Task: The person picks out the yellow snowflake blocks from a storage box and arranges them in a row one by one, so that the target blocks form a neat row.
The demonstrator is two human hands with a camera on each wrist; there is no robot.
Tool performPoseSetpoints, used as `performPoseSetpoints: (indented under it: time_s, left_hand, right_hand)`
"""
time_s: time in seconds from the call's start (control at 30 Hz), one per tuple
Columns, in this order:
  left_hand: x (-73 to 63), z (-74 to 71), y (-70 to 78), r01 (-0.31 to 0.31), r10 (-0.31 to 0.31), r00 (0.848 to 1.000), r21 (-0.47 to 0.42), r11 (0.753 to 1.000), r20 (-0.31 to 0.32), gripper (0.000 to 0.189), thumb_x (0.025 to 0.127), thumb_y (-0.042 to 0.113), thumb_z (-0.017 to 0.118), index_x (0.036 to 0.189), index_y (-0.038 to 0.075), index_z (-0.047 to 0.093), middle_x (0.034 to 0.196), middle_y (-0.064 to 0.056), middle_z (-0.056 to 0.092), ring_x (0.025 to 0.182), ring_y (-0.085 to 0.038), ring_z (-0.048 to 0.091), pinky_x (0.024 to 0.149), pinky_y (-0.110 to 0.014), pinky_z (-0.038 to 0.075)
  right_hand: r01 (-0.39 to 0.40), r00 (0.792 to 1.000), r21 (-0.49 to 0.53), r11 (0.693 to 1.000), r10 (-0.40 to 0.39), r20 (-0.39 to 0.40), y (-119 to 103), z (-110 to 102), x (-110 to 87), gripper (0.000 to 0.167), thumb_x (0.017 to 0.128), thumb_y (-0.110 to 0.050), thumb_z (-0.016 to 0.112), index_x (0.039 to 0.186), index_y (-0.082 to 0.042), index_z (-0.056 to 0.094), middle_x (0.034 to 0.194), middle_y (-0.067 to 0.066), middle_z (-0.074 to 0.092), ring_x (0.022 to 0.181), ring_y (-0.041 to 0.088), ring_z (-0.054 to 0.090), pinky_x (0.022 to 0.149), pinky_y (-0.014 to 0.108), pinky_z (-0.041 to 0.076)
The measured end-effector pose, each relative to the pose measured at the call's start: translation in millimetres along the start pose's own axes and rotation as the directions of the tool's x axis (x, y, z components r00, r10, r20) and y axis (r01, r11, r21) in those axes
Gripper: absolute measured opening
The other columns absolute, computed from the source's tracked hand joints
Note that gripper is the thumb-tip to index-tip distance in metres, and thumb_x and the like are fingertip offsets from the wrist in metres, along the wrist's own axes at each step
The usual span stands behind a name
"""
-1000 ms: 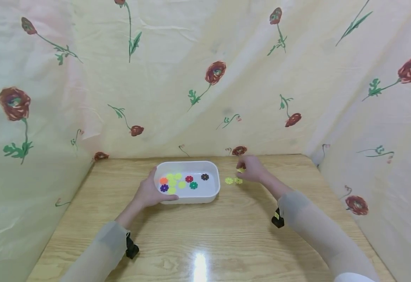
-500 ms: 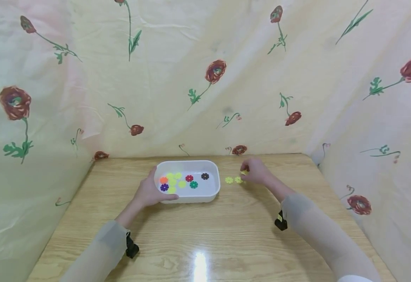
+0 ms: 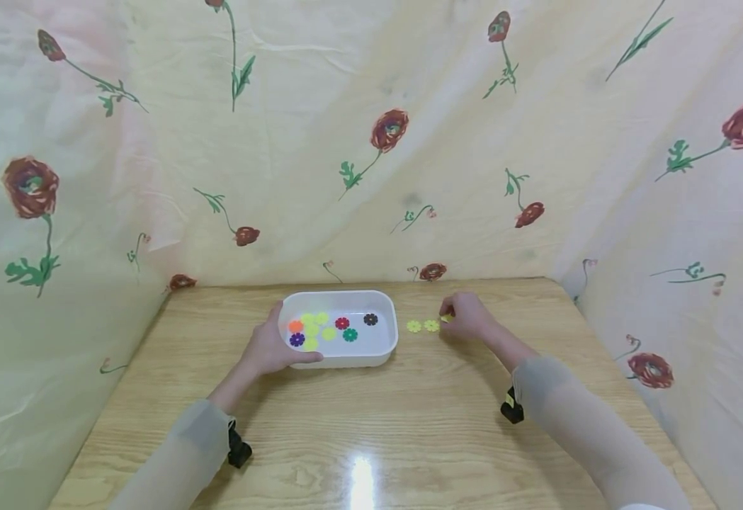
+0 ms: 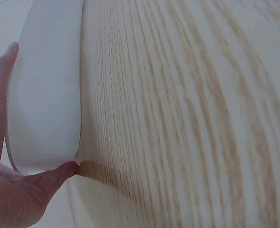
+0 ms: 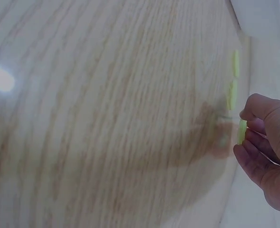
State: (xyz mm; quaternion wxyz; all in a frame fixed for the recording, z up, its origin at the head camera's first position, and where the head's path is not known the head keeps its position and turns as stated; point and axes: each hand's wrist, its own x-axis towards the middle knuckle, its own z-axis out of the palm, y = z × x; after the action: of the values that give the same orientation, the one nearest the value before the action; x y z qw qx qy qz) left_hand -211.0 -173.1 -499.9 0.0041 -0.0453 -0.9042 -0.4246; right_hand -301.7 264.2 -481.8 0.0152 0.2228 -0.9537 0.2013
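Observation:
My left hand (image 3: 270, 348) grips the left end of a white plastic tub (image 3: 352, 360), thumb along the front wall and fingers at the far side. Inside lie several flower-shaped plastic discs: yellow ones, an orange (image 3: 296, 326), a purple (image 3: 297, 340), a red (image 3: 342, 324), a green (image 3: 350, 335) and a dark brown one (image 3: 370, 319). To the right of the tub, my right hand (image 3: 471, 316) pinches a yellow flower-shaped disc (image 5: 242, 132) between thumb and fingers, close over the table. Two more yellow discs, one left (image 3: 414, 326) and one right (image 3: 431, 326), lie in a row between tub and hand.
The wood-grain table (image 3: 320, 432) reaches back to a flower-printed cloth (image 3: 307, 177) that hangs behind and at both sides. A bright light reflection (image 3: 362, 474) shows on the tabletop near the front.
My right hand has shifted slightly to the right with its yellow disc, and the second disc in the row is now fully uncovered. The left hand and tub have stayed put.

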Motion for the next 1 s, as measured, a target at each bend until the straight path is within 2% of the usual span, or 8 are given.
performPoseSetpoints:
  time_s: [0.37,0.63,1.0]
  left_hand:
    - [0.8,-1.3,1.3,-0.003,0.003,1.0,0.002,1.0,-0.003,0.132,0.067,0.05,0.1,0.167,0.016,0.021,0.149,-0.013,0.058,0.125,-0.031,0.063,0.108,-0.055,0.055]
    - [-0.1,-0.8,2.4,0.022,-0.022,1.0,0.012,1.0,0.004,0.137,0.067,0.052,0.1,0.169,0.015,0.016,0.152,-0.015,0.055,0.129,-0.033,0.061,0.11,-0.057,0.053]
    - [-0.2,-0.7,0.8,0.014,-0.014,1.0,-0.004,1.0,0.004,0.135,0.068,0.051,0.1,0.168,0.016,0.018,0.152,-0.014,0.056,0.129,-0.033,0.061,0.111,-0.057,0.053]
  right_hand:
    - [0.021,1.0,-0.014,1.0,-0.021,-0.007,3,6,-2.9,0.014,0.073,-0.004,0.078,0.087,-0.002,0.076,0.08,0.009,0.072,0.075,0.018,0.061,0.074,0.036,0.056]
    - [0.032,0.999,-0.012,0.999,-0.032,-0.004,5,8,-4.3,0.013,0.073,-0.003,0.077,0.086,-0.003,0.075,0.079,0.008,0.072,0.075,0.017,0.062,0.075,0.037,0.057]
    - [0.029,1.0,-0.029,0.999,-0.029,0.002,8,12,-3.8,0.008,0.078,-0.006,0.079,0.085,-0.005,0.075,0.08,0.005,0.073,0.075,0.016,0.064,0.077,0.039,0.059]
